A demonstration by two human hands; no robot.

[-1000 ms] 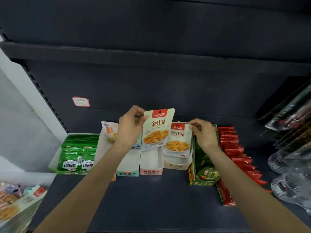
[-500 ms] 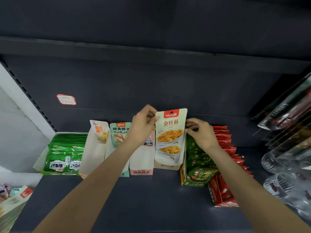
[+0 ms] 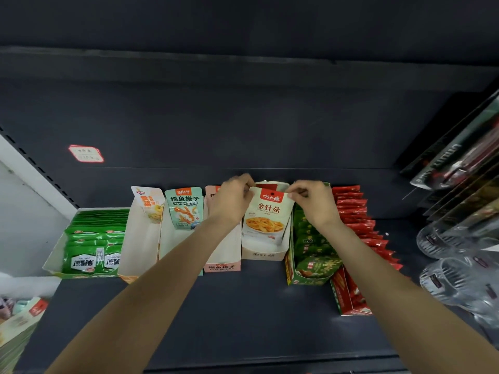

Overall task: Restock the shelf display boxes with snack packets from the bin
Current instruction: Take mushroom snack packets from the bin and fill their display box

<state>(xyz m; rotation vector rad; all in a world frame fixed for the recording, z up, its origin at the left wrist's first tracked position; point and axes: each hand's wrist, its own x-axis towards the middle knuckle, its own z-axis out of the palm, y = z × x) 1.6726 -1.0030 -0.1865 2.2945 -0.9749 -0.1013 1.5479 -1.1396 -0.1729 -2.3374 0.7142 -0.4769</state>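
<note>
A white snack packet (image 3: 268, 215) with a red top label and a picture of orange strips stands upright in a cream display box (image 3: 263, 255) on the dark shelf. My left hand (image 3: 233, 202) pinches its top left corner and my right hand (image 3: 313, 202) pinches its top right corner. Behind it the edge of another white packet shows. Left of this box stands a pink display box (image 3: 222, 265), mostly hidden by my left forearm. The bin (image 3: 19, 327) with more packets shows at the lower left edge.
Further left stand a teal box with one packet (image 3: 185, 209), a box with a yellow-labelled packet (image 3: 148, 202) and a box of green packets (image 3: 94, 238). Right of my hands are a green box (image 3: 310, 252), red packets (image 3: 356, 220) and hanging clear bags (image 3: 459, 238).
The packet held in my left hand has come down into the cream box in front of the other one. My right hand has moved onto its top right corner. The view has shifted right.
</note>
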